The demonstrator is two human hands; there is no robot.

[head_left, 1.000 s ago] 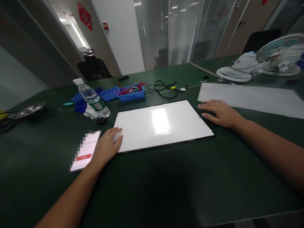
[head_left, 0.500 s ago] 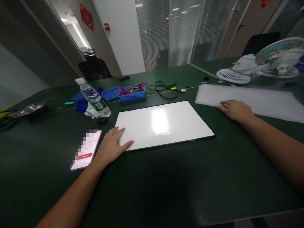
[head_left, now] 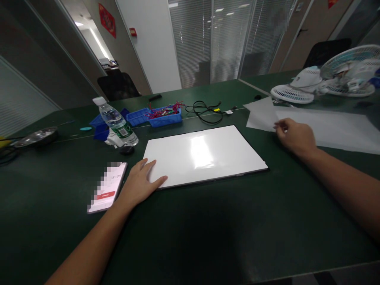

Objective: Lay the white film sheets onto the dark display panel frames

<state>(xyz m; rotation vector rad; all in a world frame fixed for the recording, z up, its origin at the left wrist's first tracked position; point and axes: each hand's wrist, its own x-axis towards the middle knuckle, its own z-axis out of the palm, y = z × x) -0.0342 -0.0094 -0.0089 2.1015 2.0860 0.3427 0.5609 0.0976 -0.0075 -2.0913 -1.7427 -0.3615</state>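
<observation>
The step in hand appears to be lifting the white sheet (head_left: 332,124), its near-left edge seemingly pinched in the right hand's (head_left: 297,136) curled fingers; the number of layers caught cannot be told. The next move calls for a secure hold on that edge. The left hand (head_left: 142,180) rests spread, gripping nothing, on the near-left corner of the white panel (head_left: 208,154), which lies flat between both hands.

Single camera on head, above and behind left hand (head_left: 139,181) and right hand (head_left: 297,135). Faces forward and down across green worktop (head_left: 208,225); hands at middle range, worktop's near edge this side of them, glass partition (head_left: 194,43) far beyond.
</observation>
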